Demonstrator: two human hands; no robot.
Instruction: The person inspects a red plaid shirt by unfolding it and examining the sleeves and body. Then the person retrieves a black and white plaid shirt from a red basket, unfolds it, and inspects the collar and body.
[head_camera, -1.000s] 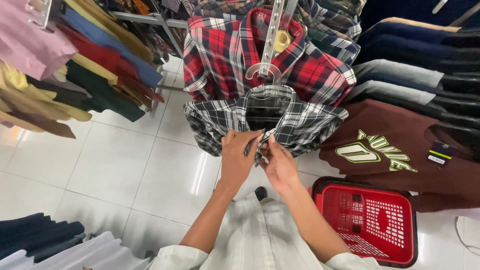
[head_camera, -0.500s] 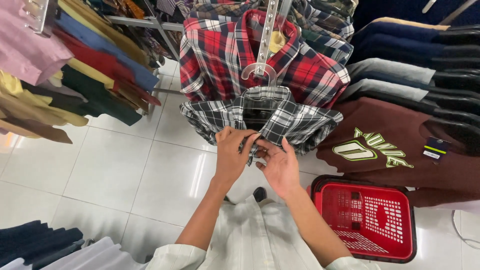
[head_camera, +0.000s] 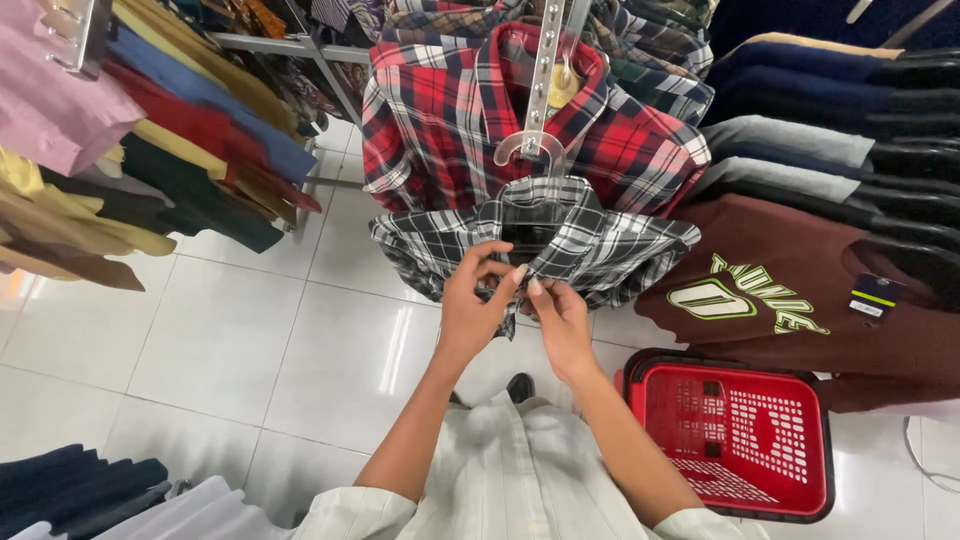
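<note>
Both hands meet at the front placket of the black-and-white plaid shirt (head_camera: 590, 245), which hangs on a clear plastic hanger (head_camera: 530, 150) from a perforated metal display arm (head_camera: 545, 70). The left hand (head_camera: 475, 305) is closed, fingertips pinching the shirt's front edge. The right hand (head_camera: 560, 315) is also closed in a pinch on the same edge, just beside the left. What lies between the fingertips is too small to make out.

Directly behind the plaid shirt hangs a red plaid shirt (head_camera: 440, 110), partly covered by it. To the right of the plaid shirt, a brown printed T-shirt (head_camera: 780, 290) heads a row of dark folded-looking garments, cut off at the frame edge. Below and right of the plaid shirt, a red perforated plastic basket (head_camera: 735, 440) stands on glossy white floor tiles (head_camera: 230, 340). To the left, a rack (head_camera: 270, 45) carries plain knit shirts in pink, blue, red, yellow and green.
</note>
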